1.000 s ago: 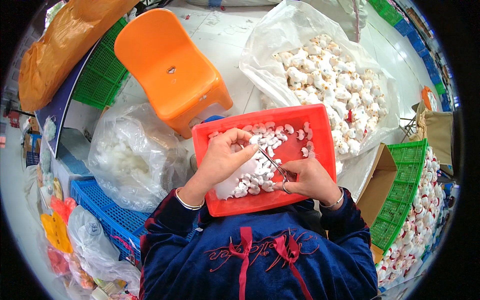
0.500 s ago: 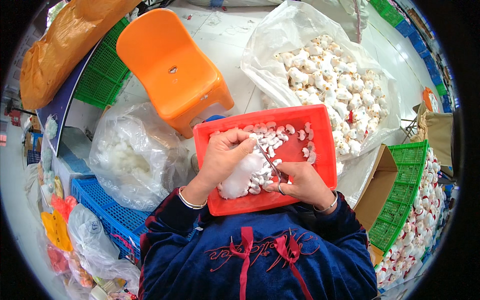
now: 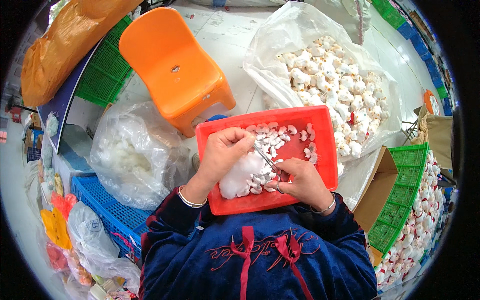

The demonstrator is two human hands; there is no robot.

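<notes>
A red plastic tray [image 3: 320, 145] rests in front of me, tilted a little. Several small curved white plush pieces [image 3: 272, 142] are scattered in it, and a tuft of white stuffing [image 3: 235, 180] lies at its near left. My right hand [image 3: 298, 184] is closed around the ring handles of slim metal forceps [image 3: 267, 161]. Their narrow tip reaches up and left to the fingertips of my left hand [image 3: 223, 152]. That hand is closed in a pinch above the stuffing; what it grips is mostly hidden by the thumb and fingers, apparently a small white piece.
An orange plastic chair [image 3: 175, 75] stands beyond the tray. At left are a clear bag of stuffing [image 3: 125, 160] and a blue crate [image 3: 105, 205]. A large clear bag of white plush parts [image 3: 345, 95] lies far right, with a carton [image 3: 377, 195] and green crate [image 3: 400, 190] nearer.
The forceps and both hands have shifted only slightly, still meeting over the tray. The whole view has moved a few pixels; the pinch and the grip stay the same.
</notes>
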